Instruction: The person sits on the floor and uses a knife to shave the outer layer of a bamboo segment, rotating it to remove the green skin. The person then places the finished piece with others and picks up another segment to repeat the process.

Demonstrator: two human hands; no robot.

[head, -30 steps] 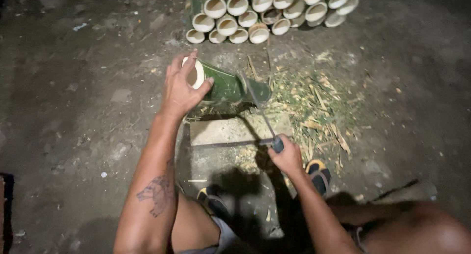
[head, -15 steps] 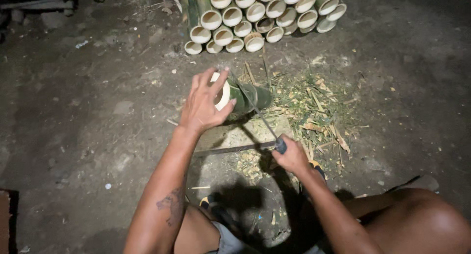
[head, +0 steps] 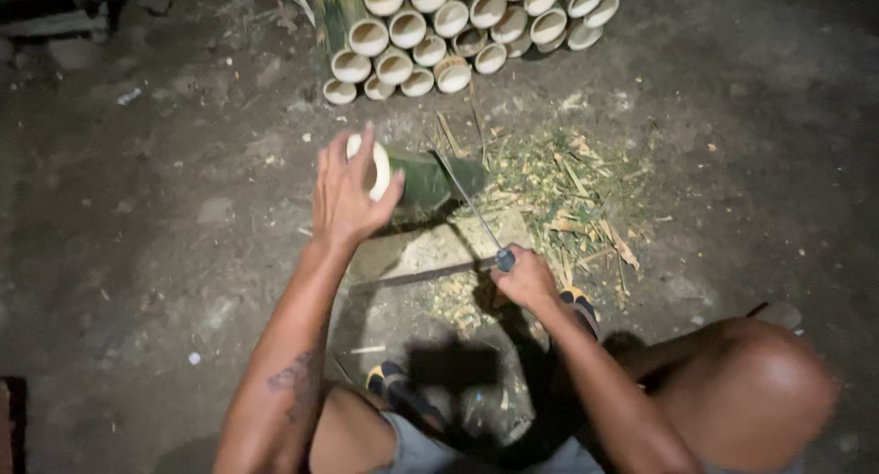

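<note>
One head-worn camera is looking steeply down from above the squatting person, facing forward over the knees onto the dirt ground [head: 137,254]. It is sitting close: forearms are filling the lower frame, the left hand [head: 348,195] and right hand [head: 526,277] are lying mid-frame, and stacked bamboo tubes [head: 458,25] are crossing the top edge.

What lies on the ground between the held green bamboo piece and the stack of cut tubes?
In the head view, bare dirt separates the green bamboo piece from the stacked tubes, with only a few thin splinters.
</note>
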